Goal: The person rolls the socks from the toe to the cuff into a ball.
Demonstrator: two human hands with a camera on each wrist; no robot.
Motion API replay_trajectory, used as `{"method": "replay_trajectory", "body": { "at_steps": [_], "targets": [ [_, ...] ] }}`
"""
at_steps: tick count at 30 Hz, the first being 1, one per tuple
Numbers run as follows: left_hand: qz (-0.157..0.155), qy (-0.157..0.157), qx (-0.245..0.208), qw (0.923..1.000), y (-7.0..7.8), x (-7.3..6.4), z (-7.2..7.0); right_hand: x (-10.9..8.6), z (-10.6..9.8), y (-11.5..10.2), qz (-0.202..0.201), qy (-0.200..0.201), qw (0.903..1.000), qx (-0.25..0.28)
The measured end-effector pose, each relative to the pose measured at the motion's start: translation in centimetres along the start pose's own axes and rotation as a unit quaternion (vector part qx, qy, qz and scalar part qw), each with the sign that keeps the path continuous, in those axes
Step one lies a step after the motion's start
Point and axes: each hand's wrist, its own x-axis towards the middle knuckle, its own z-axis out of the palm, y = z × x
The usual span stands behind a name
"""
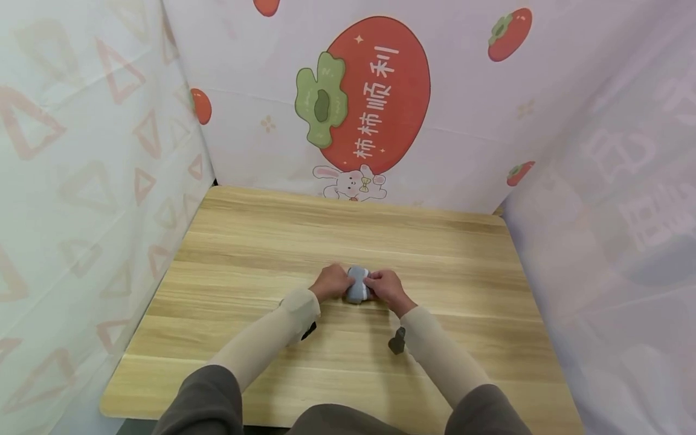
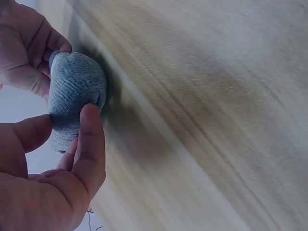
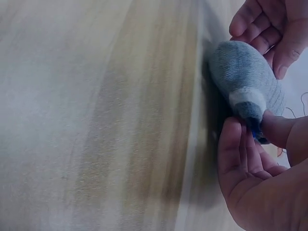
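Note:
A rolled-up grey-blue sock (image 1: 357, 285) with a white band sits between both hands, over the middle of the table. My left hand (image 1: 331, 283) holds its left end; in the left wrist view the thumb and index finger (image 2: 90, 139) lie on either side of the knit bundle (image 2: 77, 82). At the opposite end, my right hand (image 1: 387, 286) pinches the sock's edge. The right wrist view shows its thumb and fingers (image 3: 231, 144) at the dark tip beyond the white band (image 3: 248, 97), with a small blue spot there. Both hands stay close over the wood.
The wooden table (image 1: 244, 241) has rounded corners. A white cloth with a large printed persimmon (image 1: 375, 90) hangs behind it, and printed cloths hang along the left and right sides. Dark straps or devices (image 1: 398, 341) show at the wrists.

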Motion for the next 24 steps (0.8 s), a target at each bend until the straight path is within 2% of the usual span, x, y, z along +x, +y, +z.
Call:
{"method": "replay_trajectory", "body": {
  "at_steps": [4,12,17,20,22,24],
  "targets": [
    [0.009,0.009,0.018,0.9998,0.0,-0.1,0.2,0.0,0.3,0.3,0.005,0.001,1.0,0.001],
    [0.013,0.035,0.027,0.999,0.0,0.2,0.9,0.5,0.4,0.4,0.002,0.012,0.9999,-0.011],
    [0.026,0.049,0.038,0.9977,-0.3,0.4,1.3,0.5,0.3,0.3,0.004,0.004,1.0,0.006],
    [0.018,0.048,0.047,0.9976,-0.3,0.3,1.3,0.3,-0.2,0.4,0.004,0.002,1.0,0.009],
    [0.009,0.055,0.06,0.9967,-0.2,0.2,1.2,0.2,-0.6,0.5,-0.004,0.011,0.9999,-0.006],
    [0.003,0.071,0.079,0.9943,-0.1,0.0,0.9,0.2,-1.1,0.6,-0.025,0.035,0.9981,-0.044]
  ]
}}
